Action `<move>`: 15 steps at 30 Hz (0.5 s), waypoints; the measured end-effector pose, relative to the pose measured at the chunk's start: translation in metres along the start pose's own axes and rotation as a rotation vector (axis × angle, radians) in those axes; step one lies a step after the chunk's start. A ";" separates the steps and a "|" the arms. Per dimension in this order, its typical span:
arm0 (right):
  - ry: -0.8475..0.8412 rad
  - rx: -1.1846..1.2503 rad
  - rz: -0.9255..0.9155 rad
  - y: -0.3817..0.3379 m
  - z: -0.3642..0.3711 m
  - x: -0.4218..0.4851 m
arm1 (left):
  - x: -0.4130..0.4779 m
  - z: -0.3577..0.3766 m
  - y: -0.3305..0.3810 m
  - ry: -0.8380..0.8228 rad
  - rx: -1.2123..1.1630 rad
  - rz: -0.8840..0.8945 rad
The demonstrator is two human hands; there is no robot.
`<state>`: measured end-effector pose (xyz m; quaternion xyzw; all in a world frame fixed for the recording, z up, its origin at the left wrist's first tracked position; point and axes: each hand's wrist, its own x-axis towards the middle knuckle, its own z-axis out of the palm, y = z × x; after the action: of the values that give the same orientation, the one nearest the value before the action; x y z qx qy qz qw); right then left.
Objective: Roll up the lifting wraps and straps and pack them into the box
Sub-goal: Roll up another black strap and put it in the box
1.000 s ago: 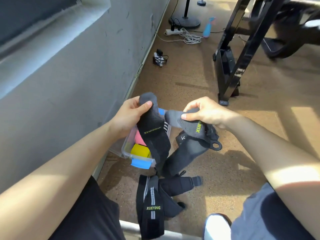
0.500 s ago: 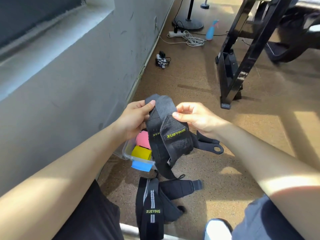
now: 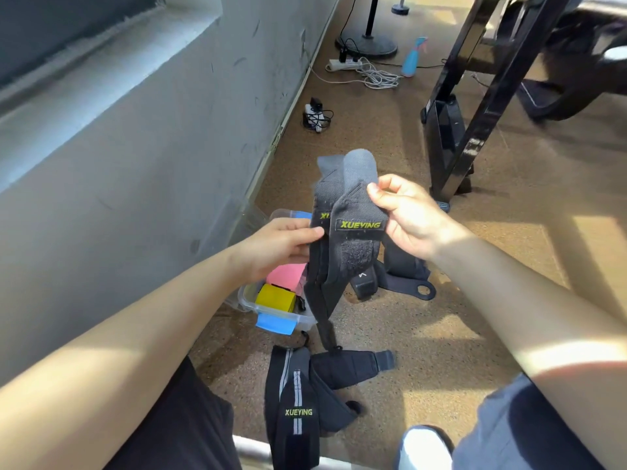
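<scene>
black wraps [image 3: 298,398] lie on floor [image 3: 441,334] nr clear box [image 3: 288,317]; both hands, left [image 3: 274,249] & right [image 3: 407,222], pinch grey wrap [image 3: 353,239], raised.

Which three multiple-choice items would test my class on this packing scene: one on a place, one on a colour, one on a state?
1. Where does the clear box stand?
A. On the person's lap
B. On the floor beside the wall
C. On a shelf

2. What colour is the lettering on the held wrap?
A. Red
B. White
C. Yellow-green

3. In what state is the held wrap?
A. Unrolled, pinched by the left hand and the right hand
B. Rolled tight inside the box
C. Lying flat on the floor

Answers:
1 B: the box sits on the brown floor at the foot of the grey wall.
2 C: the XUEYING label reads in yellow-green.
3 A: both hands pinch the wrap and its tail hangs down.
</scene>
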<state>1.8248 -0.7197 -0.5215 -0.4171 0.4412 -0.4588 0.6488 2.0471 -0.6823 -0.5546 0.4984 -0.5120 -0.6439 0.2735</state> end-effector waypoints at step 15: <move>-0.103 -0.676 -0.121 -0.026 -0.028 -0.002 | 0.008 -0.021 -0.007 0.070 -0.004 -0.013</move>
<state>1.7916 -0.7272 -0.5036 -0.6564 0.5092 -0.3027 0.4671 2.0651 -0.6953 -0.5632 0.5234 -0.4976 -0.6288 0.2881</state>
